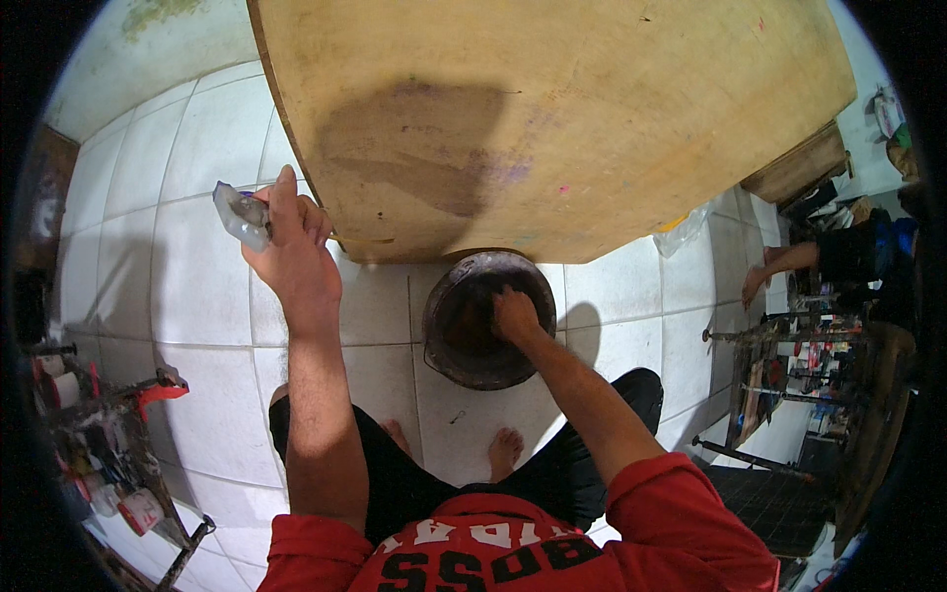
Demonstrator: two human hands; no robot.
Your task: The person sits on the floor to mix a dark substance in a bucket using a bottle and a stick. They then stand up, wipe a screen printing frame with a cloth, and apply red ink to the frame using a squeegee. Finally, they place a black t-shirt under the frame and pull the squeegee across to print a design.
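Observation:
My left hand [293, 242] is raised at the left of the large wooden board, its fingers closed round a small clear plastic bag [244, 217] that looks crumpled. Between my feet and the board stands a dark, stained round bucket [434, 345]. My right hand [515, 316] reaches down inside it, with the fingers curled. Whatever those fingers hold, if anything, is lost in the dark of the bucket.
A big wooden board [592, 118] with purple stains fills the far side. At its lower right edge lies a plastic bag [681, 234]. Cluttered racks stand left [123, 464] and right [789, 395]. Another person's bare foot [758, 281] shows at the right on the white tiles.

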